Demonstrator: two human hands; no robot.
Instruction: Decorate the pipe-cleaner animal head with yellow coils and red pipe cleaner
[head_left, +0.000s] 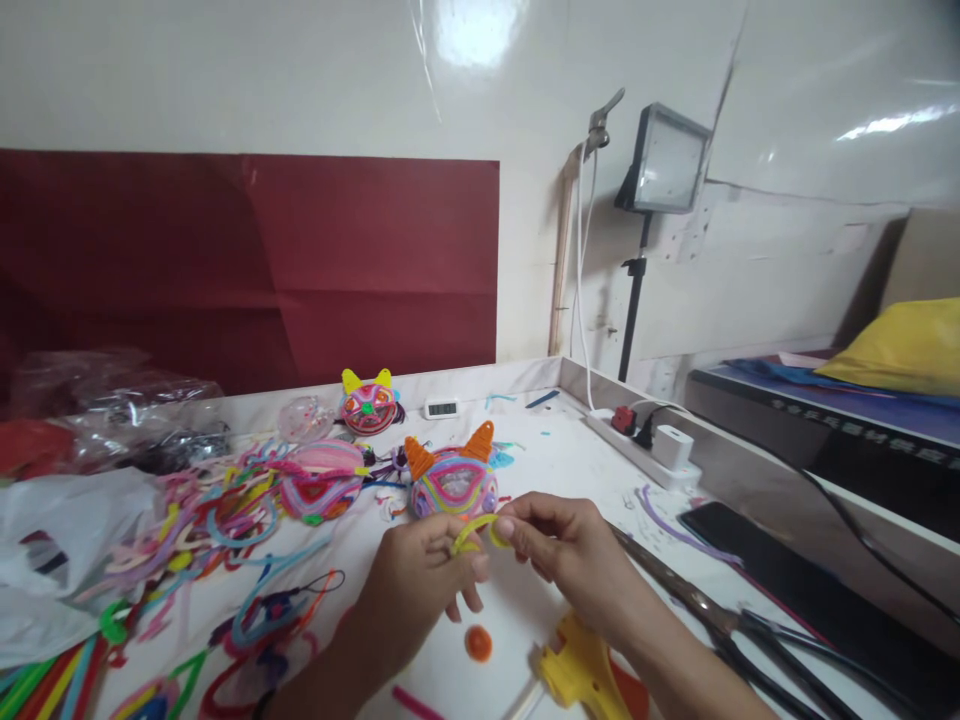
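Left hand: half-curled (412, 572); thumb and fingers close on one end of the yellow strip (469, 529), other fingers loose.
Right hand: thumb and forefinger pinched on the strip's other end (566, 540).
Yellow strip: bent in a small arc between both hands, raised above the counter (551, 460).
Just beyond hands: orange-eared figure (454, 502), rounded body in coloured bands.
Nearer side: orange disc (478, 644) lying flat below the hands; yellow plastic tool (577, 668) beside the right forearm, partly hidden by it.
Right of hands: scissors (697, 602), partly covered by the right forearm; flat black slab (802, 600) beyond them.
Left of hands: tangled heap of coloured strips (217, 510); white plastic bag (67, 570) next to it.
Farther back: yellow-eared figure (367, 408); small digital display (441, 408) to its right, digits too small to read.
Far right edge: power strip (645, 458) with plugs in it.
Wall: dark red sheet (375, 250).
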